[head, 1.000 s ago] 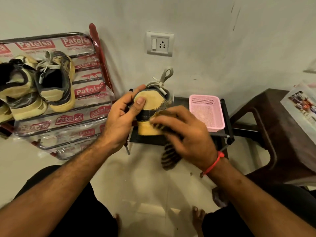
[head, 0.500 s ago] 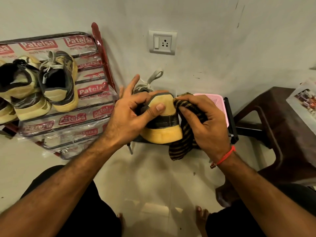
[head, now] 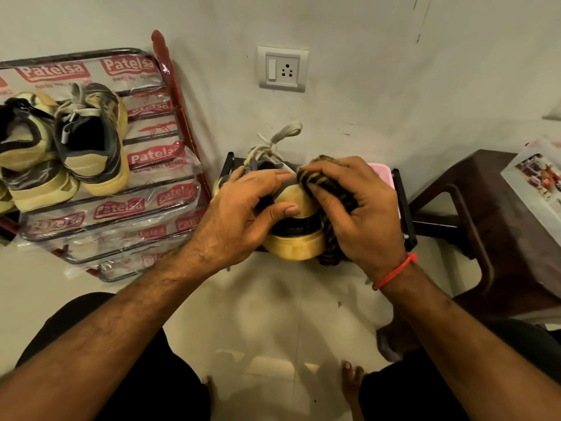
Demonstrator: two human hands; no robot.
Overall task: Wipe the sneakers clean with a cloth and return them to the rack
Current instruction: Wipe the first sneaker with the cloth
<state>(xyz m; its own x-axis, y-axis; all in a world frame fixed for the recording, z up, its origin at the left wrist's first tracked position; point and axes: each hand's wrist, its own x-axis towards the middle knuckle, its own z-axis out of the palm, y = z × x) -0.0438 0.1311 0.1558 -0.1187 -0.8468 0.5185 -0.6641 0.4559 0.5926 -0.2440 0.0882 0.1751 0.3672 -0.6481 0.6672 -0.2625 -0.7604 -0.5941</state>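
A tan and black sneaker (head: 296, 238) points its heel at me, its pale laces sticking up behind. My left hand (head: 243, 214) grips it from the left, thumb across the heel. My right hand (head: 361, 214) holds a dark striped cloth (head: 329, 189) bunched against the sneaker's right side and top rim; the cloth's tail hangs below the sole. Two more tan and grey sneakers (head: 91, 138) lie on the red-framed shoe rack (head: 170, 86) at the left, still wrapped in printed plastic.
A small black stand (head: 403, 208) sits behind the held sneaker with a pink basket (head: 382, 174) mostly hidden by my right hand. A dark brown stool (head: 491, 226) with a printed box stands at the right. A wall socket is above. My knees and toes frame the tiled floor.
The cloth moved from the heel's face round to the sneaker's right side, then up to its top rim. My left hand shifted its grip and the sneaker turned slightly.
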